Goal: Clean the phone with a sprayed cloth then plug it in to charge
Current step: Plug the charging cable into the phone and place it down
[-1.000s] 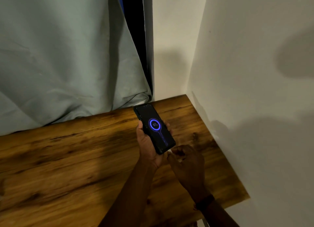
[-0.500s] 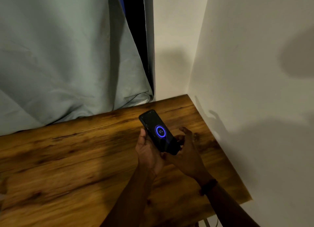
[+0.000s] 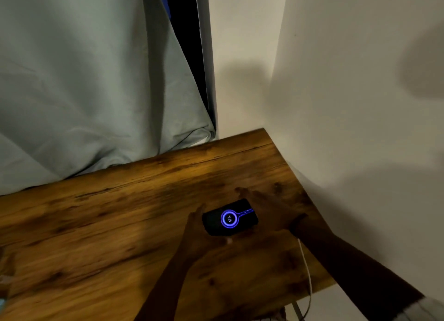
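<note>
Wooden table in a wall corner: we cradle the charging phone, cable attached, between left hand and spread right hand, next likely laying it flat.

Dim, warm room light here, with the brightest patch on the brown wood-grain tabletop toward twelve o'clock. The black phone's glowing blue ring screen is the only sharp, vivid spot. Both hands are smeared by motion blur; the left hand and right hand melt into the dark wood. Big soft shadows spread across the off-white wall at two and four o'clock. The pale grey-green curtain looks flat and grainy. Straight edges bow near the frame's borders.
</note>
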